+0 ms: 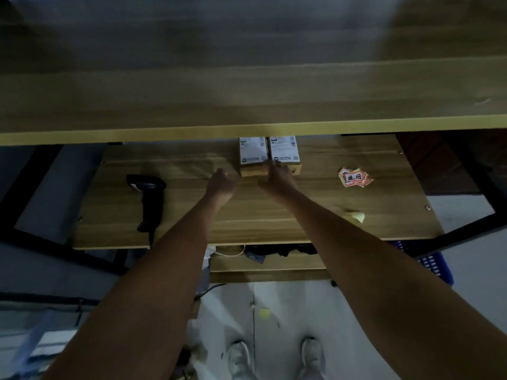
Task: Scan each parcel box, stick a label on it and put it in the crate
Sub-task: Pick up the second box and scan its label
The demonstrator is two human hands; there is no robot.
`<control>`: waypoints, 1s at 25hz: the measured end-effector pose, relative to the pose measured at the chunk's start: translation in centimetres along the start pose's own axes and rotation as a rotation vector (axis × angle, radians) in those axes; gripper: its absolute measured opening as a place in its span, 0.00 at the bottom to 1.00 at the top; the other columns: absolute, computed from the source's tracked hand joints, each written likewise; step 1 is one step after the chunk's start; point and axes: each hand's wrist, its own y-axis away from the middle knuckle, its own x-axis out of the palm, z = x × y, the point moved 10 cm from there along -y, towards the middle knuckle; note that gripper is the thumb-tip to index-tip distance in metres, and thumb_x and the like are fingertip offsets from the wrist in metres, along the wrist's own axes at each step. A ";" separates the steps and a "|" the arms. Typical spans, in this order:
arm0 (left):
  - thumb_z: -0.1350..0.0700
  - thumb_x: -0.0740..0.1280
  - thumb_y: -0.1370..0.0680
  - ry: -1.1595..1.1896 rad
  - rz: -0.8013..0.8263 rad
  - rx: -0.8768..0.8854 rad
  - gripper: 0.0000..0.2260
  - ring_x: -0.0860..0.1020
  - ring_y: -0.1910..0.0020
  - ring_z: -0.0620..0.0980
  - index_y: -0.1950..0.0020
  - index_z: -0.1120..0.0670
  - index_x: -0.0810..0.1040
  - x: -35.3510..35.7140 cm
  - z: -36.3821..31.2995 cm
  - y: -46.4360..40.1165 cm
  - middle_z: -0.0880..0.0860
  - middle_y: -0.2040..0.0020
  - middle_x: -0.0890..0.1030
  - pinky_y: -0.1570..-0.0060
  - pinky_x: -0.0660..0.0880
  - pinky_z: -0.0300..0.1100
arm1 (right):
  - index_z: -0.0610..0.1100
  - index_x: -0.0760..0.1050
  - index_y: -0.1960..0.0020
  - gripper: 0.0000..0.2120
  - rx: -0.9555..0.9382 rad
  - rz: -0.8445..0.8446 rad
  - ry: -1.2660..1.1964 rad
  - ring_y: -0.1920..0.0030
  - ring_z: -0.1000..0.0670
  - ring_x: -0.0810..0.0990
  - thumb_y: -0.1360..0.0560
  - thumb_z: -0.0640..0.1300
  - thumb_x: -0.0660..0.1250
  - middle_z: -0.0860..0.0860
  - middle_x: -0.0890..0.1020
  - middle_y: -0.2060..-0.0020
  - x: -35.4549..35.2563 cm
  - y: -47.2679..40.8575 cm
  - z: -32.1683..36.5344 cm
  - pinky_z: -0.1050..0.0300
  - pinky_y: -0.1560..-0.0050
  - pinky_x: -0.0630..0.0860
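Two small cardboard parcel boxes stand side by side at the back of the lower wooden shelf, each with a white shipping label on top: the left box [252,156] and the right box [285,153]. My right hand [275,178] rests its fingertips on the front edge where the two boxes meet. My left hand [220,182] hovers just left of the left box, fingers apart, holding nothing. A black handheld scanner [148,198] lies on the shelf to the left. A small pile of red and yellow labels [355,176] lies to the right.
The upper wooden shelf [247,105] overhangs and hides the backs of the boxes. A crumpled yellow backing paper [356,216] lies near the shelf's right front. A blue plastic crate [430,263] sits below at right. Black metal frame legs flank the shelf.
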 end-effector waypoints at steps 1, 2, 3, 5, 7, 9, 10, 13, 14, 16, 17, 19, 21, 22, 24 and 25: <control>0.61 0.58 0.21 0.022 0.022 0.018 0.21 0.70 0.32 0.60 0.28 0.60 0.64 0.3 0.1 -0.5 0.62 0.30 0.70 0.38 0.71 0.49 | 0.47 0.65 0.30 0.28 0.034 -0.043 0.023 0.37 0.45 0.70 0.29 0.41 0.65 0.46 0.72 0.36 -0.3 -0.3 0.0 0.52 0.50 0.74; 0.60 0.58 0.21 0.049 0.036 0.027 0.21 0.71 0.33 0.61 0.28 0.60 0.65 0.4 0.0 -0.7 0.61 0.30 0.70 0.38 0.72 0.49 | 0.47 0.65 0.30 0.28 0.064 -0.091 0.045 0.37 0.45 0.70 0.29 0.41 0.65 0.46 0.72 0.36 -0.8 -0.7 0.0 0.52 0.50 0.75; 0.60 0.59 0.22 0.082 0.030 0.042 0.21 0.72 0.34 0.61 0.28 0.60 0.65 0.3 -0.2 -1.1 0.61 0.31 0.71 0.39 0.73 0.50 | 0.47 0.65 0.30 0.28 0.079 -0.130 0.066 0.38 0.45 0.70 0.29 0.40 0.65 0.46 0.72 0.37 -1.3 -1.1 0.0 0.51 0.50 0.74; 0.61 0.60 0.22 0.130 0.012 0.069 0.20 0.74 0.37 0.60 0.30 0.61 0.67 0.2 -0.6 -2.0 0.61 0.34 0.74 0.42 0.73 0.50 | 0.46 0.65 0.30 0.28 0.083 -0.142 0.101 0.37 0.44 0.70 0.30 0.41 0.66 0.46 0.72 0.36 -1.6 -1.8 0.1 0.50 0.48 0.74; 0.61 0.60 0.23 0.195 0.023 0.082 0.18 0.76 0.41 0.59 0.33 0.61 0.70 0.3 -1.1 -3.0 0.60 0.38 0.77 0.46 0.73 0.49 | 0.46 0.65 0.30 0.29 0.075 -0.103 0.142 0.37 0.44 0.70 0.29 0.42 0.67 0.46 0.73 0.36 -1.0 -2.7 0.1 0.49 0.47 0.74; 0.58 0.60 0.23 0.306 0.065 0.058 0.18 0.76 0.43 0.56 0.34 0.58 0.71 1.0 -1.5 -3.5 0.58 0.40 0.78 0.48 0.74 0.48 | 0.46 0.66 0.30 0.28 0.068 -0.075 0.159 0.38 0.44 0.70 0.29 0.43 0.67 0.46 0.75 0.38 -0.7 -3.1 0.1 0.50 0.48 0.73; 0.58 0.59 0.24 0.345 0.064 0.051 0.18 0.76 0.42 0.56 0.34 0.57 0.72 1.2 -1.7 -3.5 0.57 0.40 0.78 0.47 0.73 0.47 | 0.46 0.67 0.31 0.27 0.070 -0.071 0.155 0.38 0.44 0.71 0.29 0.44 0.67 0.46 0.75 0.38 -0.5 -3.2 0.1 0.51 0.49 0.73; 0.57 0.59 0.25 0.431 0.025 0.009 0.18 0.77 0.44 0.57 0.38 0.59 0.76 1.0 -1.1 -3.2 0.60 0.42 0.79 0.52 0.71 0.46 | 0.44 0.72 0.37 0.19 0.106 -0.121 0.077 0.44 0.44 0.75 0.28 0.45 0.65 0.45 0.78 0.45 0.1 -2.6 0.1 0.50 0.51 0.77; 0.54 0.60 0.27 0.471 0.033 -0.009 0.19 0.78 0.46 0.58 0.42 0.62 0.78 1.1 -0.5 -2.8 0.63 0.44 0.80 0.53 0.72 0.49 | 0.43 0.73 0.41 0.15 0.128 -0.130 0.026 0.48 0.45 0.78 0.26 0.45 0.63 0.45 0.80 0.49 0.7 -2.2 0.0 0.50 0.54 0.79; 0.51 0.61 0.34 0.580 0.020 -0.027 0.23 0.78 0.48 0.59 0.46 0.65 0.79 1.3 1.2 -2.1 0.67 0.47 0.80 0.50 0.75 0.53 | 0.44 0.74 0.44 0.10 0.174 -0.087 -0.094 0.54 0.48 0.80 0.23 0.45 0.62 0.47 0.81 0.53 2.6 -0.9 0.0 0.55 0.61 0.79; 0.53 0.63 0.36 0.648 0.000 -0.056 0.22 0.78 0.49 0.57 0.47 0.64 0.79 1.2 2.3 -1.5 0.66 0.48 0.80 0.50 0.75 0.53 | 0.45 0.74 0.44 0.10 0.205 -0.052 -0.152 0.55 0.49 0.81 0.23 0.46 0.61 0.48 0.82 0.54 3.8 -0.1 -0.2 0.56 0.63 0.78; 0.58 0.69 0.34 0.767 0.010 -0.133 0.19 0.77 0.50 0.55 0.44 0.60 0.74 1.5 4.3 -0.1 0.60 0.49 0.79 0.51 0.75 0.50 | 0.46 0.73 0.41 0.12 0.276 0.018 -0.291 0.55 0.50 0.82 0.22 0.50 0.63 0.49 0.82 0.52 5.7 1.7 -0.5 0.55 0.61 0.80; 0.64 0.71 0.29 0.847 0.079 -0.190 0.19 0.77 0.50 0.54 0.43 0.57 0.68 2.3 5.6 1.3 0.55 0.49 0.77 0.54 0.74 0.48 | 0.47 0.68 0.35 0.18 0.286 0.049 -0.452 0.54 0.49 0.83 0.23 0.50 0.64 0.50 0.82 0.48 7.0 3.0 -0.4 0.50 0.58 0.82; 0.65 0.71 0.29 0.881 0.109 -0.204 0.20 0.77 0.49 0.54 0.43 0.55 0.66 2.4 6.1 1.9 0.54 0.48 0.77 0.55 0.73 0.47 | 0.47 0.67 0.34 0.19 0.268 0.052 -0.514 0.54 0.48 0.84 0.23 0.50 0.65 0.49 0.82 0.46 7.2 3.5 -0.1 0.47 0.57 0.83; 0.66 0.73 0.30 0.985 0.129 -0.186 0.23 0.77 0.46 0.53 0.42 0.53 0.65 1.6 6.8 2.9 0.54 0.45 0.79 0.52 0.73 0.47 | 0.48 0.66 0.37 0.18 0.224 0.030 -0.610 0.53 0.47 0.84 0.23 0.50 0.66 0.46 0.82 0.45 7.3 4.4 0.6 0.43 0.56 0.83; 0.68 0.73 0.30 1.031 0.130 -0.158 0.24 0.78 0.45 0.54 0.41 0.54 0.66 0.9 7.0 3.4 0.55 0.44 0.79 0.50 0.75 0.48 | 0.50 0.67 0.39 0.16 0.208 0.016 -0.661 0.54 0.47 0.84 0.24 0.50 0.67 0.46 0.82 0.45 7.2 4.9 1.0 0.42 0.56 0.83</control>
